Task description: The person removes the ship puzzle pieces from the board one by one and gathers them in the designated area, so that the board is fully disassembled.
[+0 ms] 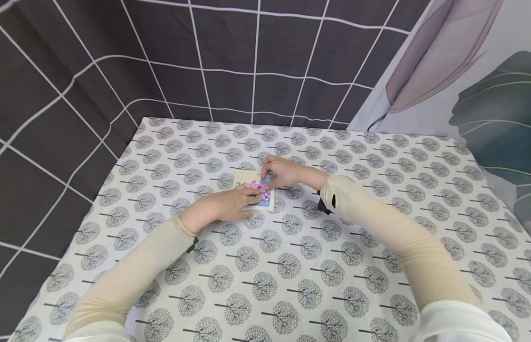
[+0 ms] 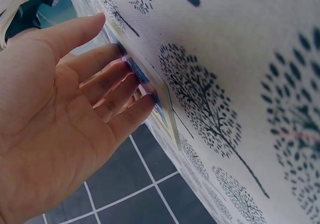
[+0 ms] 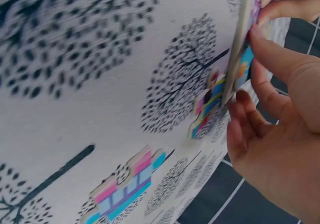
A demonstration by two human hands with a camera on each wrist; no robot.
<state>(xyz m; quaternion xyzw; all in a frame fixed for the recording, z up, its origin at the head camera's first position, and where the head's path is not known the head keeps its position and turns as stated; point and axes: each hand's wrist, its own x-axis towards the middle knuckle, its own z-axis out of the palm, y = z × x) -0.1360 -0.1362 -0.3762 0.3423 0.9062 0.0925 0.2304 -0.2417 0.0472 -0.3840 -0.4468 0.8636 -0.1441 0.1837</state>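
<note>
A small jigsaw puzzle board [image 1: 238,178] with a cream frame and pink, purple and blue pictures lies flat on the table. My left hand [image 1: 232,204] reaches over its left side, the fingertips resting on the pink and purple part. In the left wrist view those fingers [image 2: 131,115] are long and loosely bent, with the palm bare. From the right, my right hand [image 1: 285,172] bends its thumb and fingers over the blue upper right part. Close up, the right thumb [image 3: 272,51] touches the puzzle near the left fingertips; whether it pinches a piece I cannot tell.
Loose puzzle pieces lie on the cloth in the right wrist view: a pink and blue one [image 3: 125,189] and a multicoloured one [image 3: 206,106] beside the board. The tree-print tablecloth [image 1: 265,285] covers the table. A dark checked curtain [image 1: 231,52] hangs behind it.
</note>
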